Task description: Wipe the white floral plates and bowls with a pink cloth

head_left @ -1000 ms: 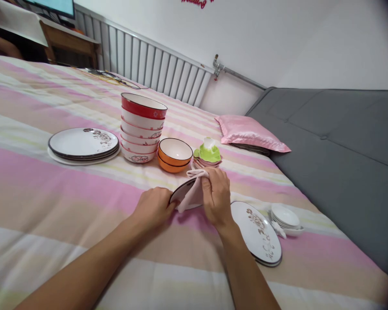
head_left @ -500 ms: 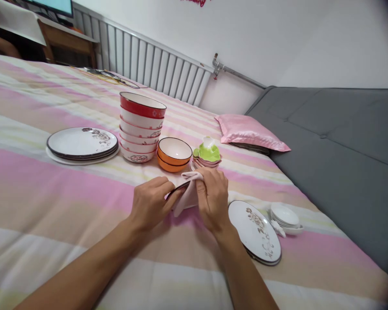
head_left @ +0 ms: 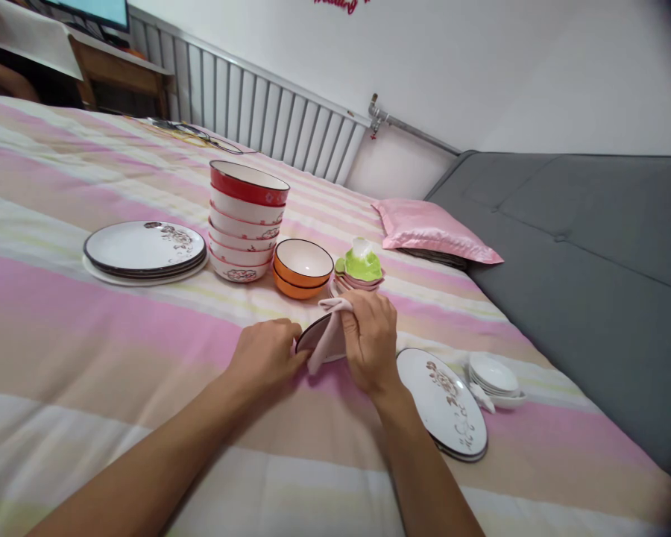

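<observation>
A dark-rimmed white plate (head_left: pixel 338 349) is held tilted up between my hands, just above the bed. My left hand (head_left: pixel 268 349) pinches its left edge. Folded over the upper edge is a pale pink cloth (head_left: pixel 325 344), which my right hand (head_left: pixel 369 339) grips against the plate. My right hand covers much of the plate's right side. Close by on the right lies a small stack of oval plates (head_left: pixel 441 403) with a brown flower pattern. Beyond my hands stand two orange bowls (head_left: pixel 303 280) and green and pink leaf-shaped dishes (head_left: pixel 363 265).
A tall stack of red and white bowls (head_left: pixel 246 231) stands behind, with flowered plates (head_left: pixel 128 246) to its left. Small white dishes (head_left: pixel 493 377) sit at the right. A pink pillow (head_left: pixel 433 231) leans near the grey headboard (head_left: pixel 581 246). Cables (head_left: pixel 195 136) lie at the far side.
My left hand has shifted slightly down along the plate's edge, and more of the plate's face shows. The right hand keeps its grip on the cloth. The stacks have not moved.
</observation>
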Tool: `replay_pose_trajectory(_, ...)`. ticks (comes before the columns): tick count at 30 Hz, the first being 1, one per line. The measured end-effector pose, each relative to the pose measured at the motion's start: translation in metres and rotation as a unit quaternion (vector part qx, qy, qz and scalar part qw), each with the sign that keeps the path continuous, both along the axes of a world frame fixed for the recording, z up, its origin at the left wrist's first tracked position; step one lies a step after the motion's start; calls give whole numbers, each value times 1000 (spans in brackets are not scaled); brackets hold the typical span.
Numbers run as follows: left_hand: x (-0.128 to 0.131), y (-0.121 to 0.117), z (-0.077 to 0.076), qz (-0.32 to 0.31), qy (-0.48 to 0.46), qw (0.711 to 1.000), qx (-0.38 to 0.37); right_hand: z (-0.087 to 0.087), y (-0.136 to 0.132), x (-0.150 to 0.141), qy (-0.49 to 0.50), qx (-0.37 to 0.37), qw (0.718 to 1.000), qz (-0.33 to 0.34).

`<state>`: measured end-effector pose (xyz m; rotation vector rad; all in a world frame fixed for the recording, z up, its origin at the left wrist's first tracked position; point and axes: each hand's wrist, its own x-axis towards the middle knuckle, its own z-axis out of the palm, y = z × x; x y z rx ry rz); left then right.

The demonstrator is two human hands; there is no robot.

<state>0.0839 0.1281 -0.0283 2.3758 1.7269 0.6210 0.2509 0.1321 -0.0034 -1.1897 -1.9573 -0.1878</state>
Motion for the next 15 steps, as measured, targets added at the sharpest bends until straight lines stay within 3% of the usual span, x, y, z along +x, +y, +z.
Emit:
replay_pose_trajectory(3, 2, 1, -1, -18, 26, 998, -59, -1, 4, 5, 26, -1, 1000, -10)
replay_pose_trajectory(7, 3, 2, -1, -20, 20, 998, -55, 0, 4, 6, 36, 1, 999, -14)
replay_pose_trajectory(10, 3, 2, 0, -12, -5, 1000, -13, 1, 3, 7, 65, 1, 998, -23)
replay_pose_trajectory(15, 1, 1, -2, -16, -54, 990, 130, 2, 0, 5, 81, -8, 997, -18)
